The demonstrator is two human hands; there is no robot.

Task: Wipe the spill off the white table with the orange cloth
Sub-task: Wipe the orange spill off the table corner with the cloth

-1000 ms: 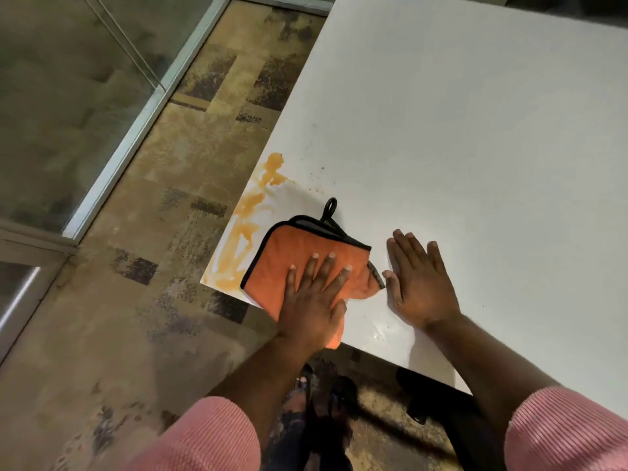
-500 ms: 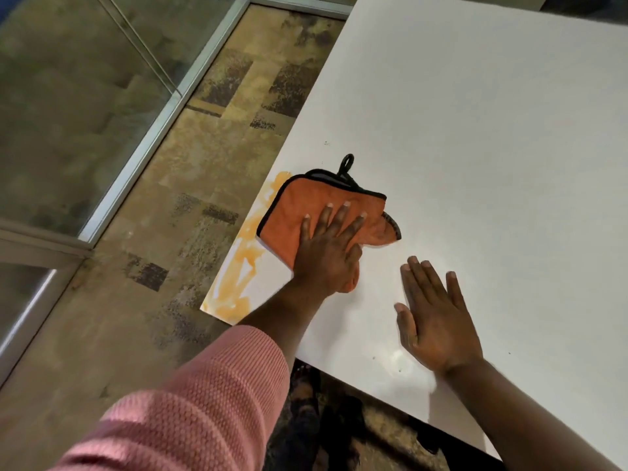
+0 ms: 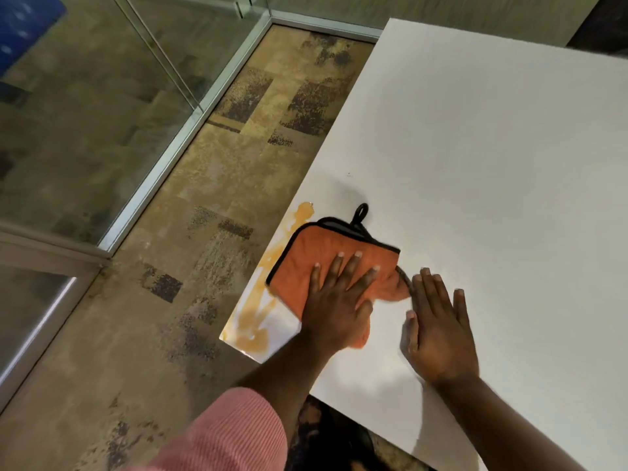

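Note:
An orange cloth (image 3: 306,263) with black trim and a hanging loop lies folded on the white table (image 3: 475,147), near its front left corner. My left hand (image 3: 336,307) presses flat on the cloth with fingers spread, and part of the cloth bunches under the palm. The orange spill (image 3: 253,331) runs in streaks along the table's left edge, from a blob (image 3: 303,210) beyond the cloth down to the corner. The cloth covers the streaks' middle part. My right hand (image 3: 438,328) rests palm down on the bare table, just right of the cloth.
The table's left edge and near corner (image 3: 234,345) drop to a patterned brown carpet (image 3: 221,185). A glass partition with a metal frame (image 3: 190,120) stands to the left. Something dark (image 3: 326,436) sits on the floor under the table's front edge.
My left hand pushed the cloth away from me over the spill, then drew it back toward the near corner. The right hand stayed flat on the table.

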